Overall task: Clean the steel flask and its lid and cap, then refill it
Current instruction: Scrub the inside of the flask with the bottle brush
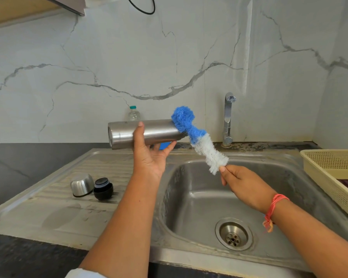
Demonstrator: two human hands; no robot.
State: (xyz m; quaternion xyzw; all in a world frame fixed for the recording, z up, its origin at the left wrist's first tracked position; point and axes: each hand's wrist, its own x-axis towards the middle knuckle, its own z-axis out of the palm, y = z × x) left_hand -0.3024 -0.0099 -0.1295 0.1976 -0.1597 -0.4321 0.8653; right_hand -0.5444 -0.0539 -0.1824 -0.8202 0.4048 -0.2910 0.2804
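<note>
Nearest, the steel sink (pixel 199 197) is sitting in the dark bench (pixel 18 255), its drain (pixel 233 234) showing in the basin floor. On the draining board (pixel 48 209) to the left, the steel cap (pixel 81 185) is resting dome up just beside the black lid (pixel 103 188). Over the basin, the right grip (pixel 243 183) is pinching the brush (pixel 191 135) just below its white bristles. The left grip (pixel 151 155) is curling round the flask (pixel 159 131), thumb on top and fingers beneath, holding it level above the sink's back edge, base pointing left. The brush's blue head is touching the flask's right end. A cream basket (pixel 329 169) is standing at the right. Farther back, a tap (pixel 228 119) and a plastic bottle (pixel 134 114) are standing by the marble wall (pixel 109 57).
</note>
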